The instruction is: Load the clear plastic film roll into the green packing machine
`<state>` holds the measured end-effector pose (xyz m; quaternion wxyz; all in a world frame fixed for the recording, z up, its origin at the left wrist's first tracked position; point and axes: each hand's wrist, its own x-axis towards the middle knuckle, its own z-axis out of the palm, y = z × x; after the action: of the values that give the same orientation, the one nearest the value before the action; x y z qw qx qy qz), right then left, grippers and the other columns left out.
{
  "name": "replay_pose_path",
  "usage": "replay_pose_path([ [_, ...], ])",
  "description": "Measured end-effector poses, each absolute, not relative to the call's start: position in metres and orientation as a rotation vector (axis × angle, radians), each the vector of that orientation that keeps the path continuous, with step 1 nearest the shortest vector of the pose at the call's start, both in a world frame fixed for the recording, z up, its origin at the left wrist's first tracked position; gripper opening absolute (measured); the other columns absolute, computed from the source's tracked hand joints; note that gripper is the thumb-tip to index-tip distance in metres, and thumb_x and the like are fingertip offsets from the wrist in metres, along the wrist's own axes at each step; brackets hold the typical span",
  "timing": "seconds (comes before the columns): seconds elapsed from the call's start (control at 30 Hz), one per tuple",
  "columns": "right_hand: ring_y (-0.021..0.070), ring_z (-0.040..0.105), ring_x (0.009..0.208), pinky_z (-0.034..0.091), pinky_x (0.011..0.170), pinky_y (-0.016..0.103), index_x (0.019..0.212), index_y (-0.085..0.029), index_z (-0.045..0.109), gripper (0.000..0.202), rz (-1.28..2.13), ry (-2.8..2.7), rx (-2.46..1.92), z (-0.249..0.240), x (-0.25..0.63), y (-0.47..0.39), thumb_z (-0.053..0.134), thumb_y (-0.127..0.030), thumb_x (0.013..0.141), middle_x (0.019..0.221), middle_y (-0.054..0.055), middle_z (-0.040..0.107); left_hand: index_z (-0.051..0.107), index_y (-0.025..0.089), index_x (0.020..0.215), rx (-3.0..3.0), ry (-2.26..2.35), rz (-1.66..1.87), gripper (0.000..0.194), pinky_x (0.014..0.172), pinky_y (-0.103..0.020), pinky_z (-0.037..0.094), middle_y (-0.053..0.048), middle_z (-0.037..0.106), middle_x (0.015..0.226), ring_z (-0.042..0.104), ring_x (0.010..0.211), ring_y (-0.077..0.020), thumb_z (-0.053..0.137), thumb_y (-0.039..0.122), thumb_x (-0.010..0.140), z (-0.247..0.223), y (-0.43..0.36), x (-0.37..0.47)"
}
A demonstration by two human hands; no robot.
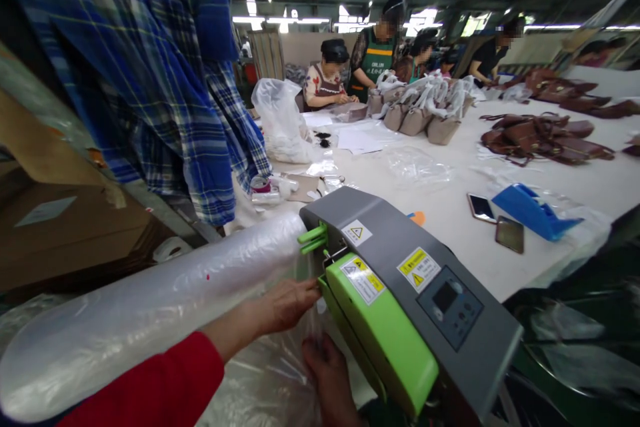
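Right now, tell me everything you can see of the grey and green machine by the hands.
The machine is a grey box with a bright green front cover, yellow warning stickers and a small control panel on its sloping top. It sits tilted in view at the white table's edge. A roll of clear plastic film feeds into its left end, where the left hand touches the film.

Handbag factory floor: handbags [530,137], co-workers [327,77].

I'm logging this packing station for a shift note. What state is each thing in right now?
Left hand: fingers on the film at the machine's intake.
Right hand: gripping film below the machine.
Plastic film roll: mounted, partly unrolled.
Green and grey machine: cover shut, display dark.
Two phones: lying flat, screens off.
Blue tape dispenser: resting on the table.
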<state>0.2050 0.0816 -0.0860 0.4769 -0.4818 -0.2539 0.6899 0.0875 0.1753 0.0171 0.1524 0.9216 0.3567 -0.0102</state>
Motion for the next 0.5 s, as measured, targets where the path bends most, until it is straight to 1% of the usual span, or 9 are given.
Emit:
replay_pose_path([
  [0.1,0.0129,0.049,0.063,0.037,0.059,0.023,0.070,-0.017,0.063,0.027,1.643,-0.762,-1.227,-0.084,0.212,0.078,0.065,-0.044,0.067,0.062,-0.003,0.056,0.059,0.014,0.104,2.706,1.015,-0.289,0.039,0.065,-0.037,0.055,-0.014,0.063,0.108,0.066,0.084,-0.0308,0.043,-0.002,0.072,0.024,0.181,0.093],
  [0.17,0.0144,0.050,0.063,0.038,0.058,0.024,0.069,-0.018,0.065,0.030,1.615,-0.792,-1.279,-0.085,0.216,0.077,0.064,-0.048,0.067,0.061,-0.002,0.057,0.060,0.010,0.102,2.708,1.033,-0.348,0.037,0.063,-0.040,0.055,-0.017,0.064,0.105,0.066,0.081,-0.0333,0.045,-0.002,0.071,0.024,0.184,0.096],
  [0.27,0.0208,0.058,0.081,0.045,0.069,0.028,0.080,-0.019,0.069,0.036,1.547,-0.700,-1.332,-0.092,0.214,0.082,0.068,-0.051,0.062,0.080,0.003,0.066,0.063,0.007,0.090,2.697,1.067,-0.364,0.028,0.063,-0.042,0.055,-0.020,0.065,0.096,0.066,0.077,-0.0340,0.046,-0.002,0.069,0.019,0.189,0.099],
  [0.33,0.0240,0.058,0.089,0.046,0.076,0.031,0.085,-0.020,0.068,0.043,1.437,-0.614,-1.321,-0.098,0.208,0.091,0.073,-0.049,0.055,0.091,0.006,0.067,0.065,0.008,0.082,2.678,1.091,-0.376,0.022,0.063,-0.040,0.055,-0.018,0.066,0.092,0.066,0.076,-0.0326,0.048,0.001,0.069,0.016,0.192,0.099],
  [0.37,0.0247,0.059,0.088,0.047,0.076,0.033,0.086,-0.019,0.067,0.047,1.380,-0.583,-1.313,-0.101,0.203,0.096,0.075,-0.049,0.050,0.091,0.007,0.066,0.065,0.009,0.080,2.667,1.102,-0.381,0.020,0.064,-0.039,0.055,-0.016,0.067,0.092,0.066,0.077,-0.0316,0.049,0.002,0.069,0.016,0.192,0.099],
  [0.43,0.0245,0.059,0.083,0.048,0.075,0.034,0.083,-0.019,0.065,0.051,1.302,-0.543,-1.312,-0.103,0.195,0.107,0.077,-0.048,0.044,0.084,0.006,0.066,0.065,0.011,0.080,2.647,1.122,-0.395,0.019,0.065,-0.036,0.054,-0.014,0.068,0.090,0.066,0.078,-0.0295,0.051,0.004,0.069,0.018,0.193,0.097],
  [0.47,0.0235,0.059,0.079,0.048,0.073,0.034,0.081,-0.019,0.064,0.050,1.291,-0.535,-1.313,-0.103,0.191,0.111,0.076,-0.049,0.043,0.080,0.005,0.065,0.065,0.012,0.081,2.640,1.132,-0.404,0.019,0.066,-0.035,0.054,-0.013,0.068,0.090,0.066,0.079,-0.0283,0.051,0.004,0.069,0.020,0.193,0.096],
  [0.5,0.0218,0.058,0.075,0.049,0.070,0.033,0.077,-0.019,0.063,0.046,1.297,-0.534,-1.309,-0.102,0.189,0.114,0.074,-0.050,0.045,0.076,0.004,0.064,0.065,0.013,0.081,2.635,1.140,-0.416,0.020,0.066,-0.034,0.054,-0.012,0.069,0.088,0.066,0.079,-0.0274,0.050,0.004,0.070,0.022,0.194,0.094],
])
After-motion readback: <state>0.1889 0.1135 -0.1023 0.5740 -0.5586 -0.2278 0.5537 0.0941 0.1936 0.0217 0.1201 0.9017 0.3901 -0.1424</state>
